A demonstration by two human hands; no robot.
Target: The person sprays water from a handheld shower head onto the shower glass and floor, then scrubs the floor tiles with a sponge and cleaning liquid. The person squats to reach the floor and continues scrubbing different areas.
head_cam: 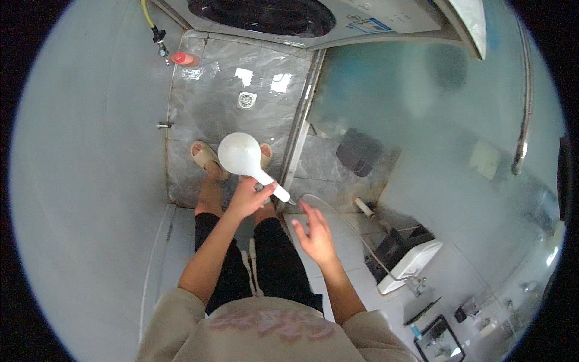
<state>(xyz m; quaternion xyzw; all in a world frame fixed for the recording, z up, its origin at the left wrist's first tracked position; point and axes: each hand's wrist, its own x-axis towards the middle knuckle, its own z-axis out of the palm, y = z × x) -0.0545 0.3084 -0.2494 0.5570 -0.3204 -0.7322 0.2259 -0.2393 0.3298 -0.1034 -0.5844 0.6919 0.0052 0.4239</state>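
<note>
My left hand [250,197] grips the handle of a white hand shower [242,154], thumb across the handle. Its round head hides part of my feet and the floor. A metal fitting [292,202] ends the handle, pointing toward my right hand [315,234]. That hand is held with fingers apart, fingertips close to a thin pale hose [337,215]; whether they touch it I cannot tell. Down to the right, the hose reaches the tap [415,285] by a white washbasin [409,268]. Whether its upper end joins the fitting is unclear.
Wet grey tiles [217,104] hold a floor drain [246,100] and a red-capped bottle [183,58]. A front-loading washing machine [289,38] stands beyond. A metal door track [298,131] borders the floor beside a frosted glass panel [407,104]. A wall spout [164,125] juts out at left.
</note>
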